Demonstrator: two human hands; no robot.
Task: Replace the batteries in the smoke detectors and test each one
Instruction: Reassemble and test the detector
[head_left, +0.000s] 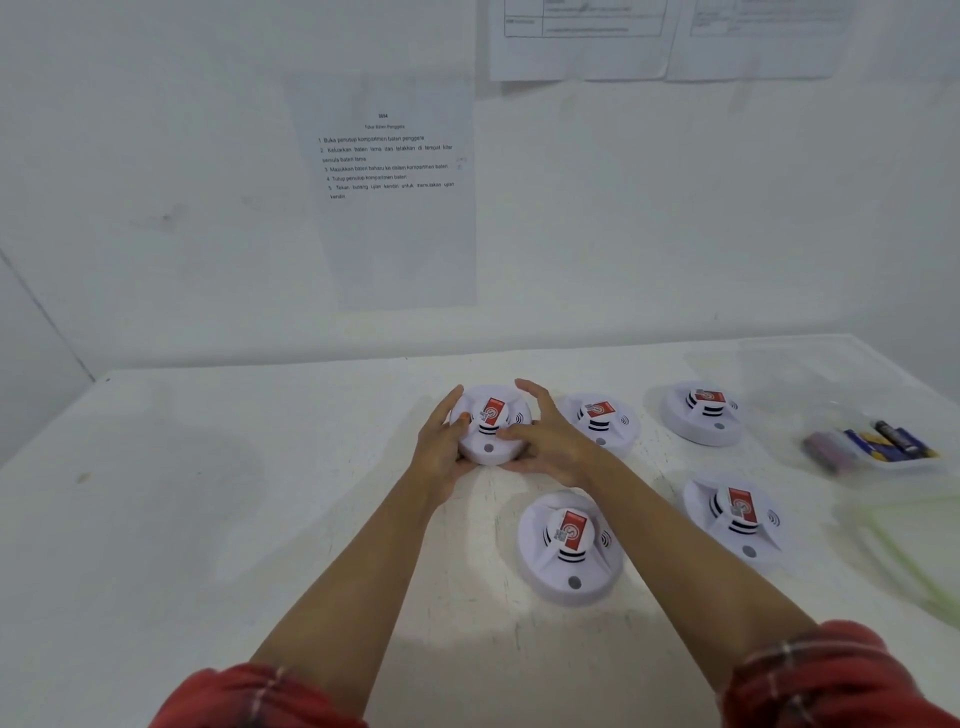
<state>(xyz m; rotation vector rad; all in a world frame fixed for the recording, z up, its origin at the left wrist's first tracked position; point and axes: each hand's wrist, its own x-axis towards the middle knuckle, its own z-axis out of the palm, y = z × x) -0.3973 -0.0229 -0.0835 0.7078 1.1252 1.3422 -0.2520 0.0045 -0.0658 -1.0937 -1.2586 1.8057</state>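
Observation:
Several round white smoke detectors with red labels lie face up on the white table (260, 493). My left hand (441, 447) and my right hand (545, 441) hold the far-left detector (491, 426) from both sides, thumbs on its top and fingers curled round its rim. A second detector (600, 421) and a third detector (701, 413) lie in the same far row to the right. Nearer me lie one detector (569, 545) under my right forearm and another detector (735, 514) further right. Batteries (872, 444) lie in a clear tray at the right.
The clear plastic tray (883, 467) with dark and blue-yellow batteries stands near the table's right edge. A blurred greenish transparent thing (904, 551) lies in front of it. A printed instruction sheet (387, 166) hangs on the wall behind the table.

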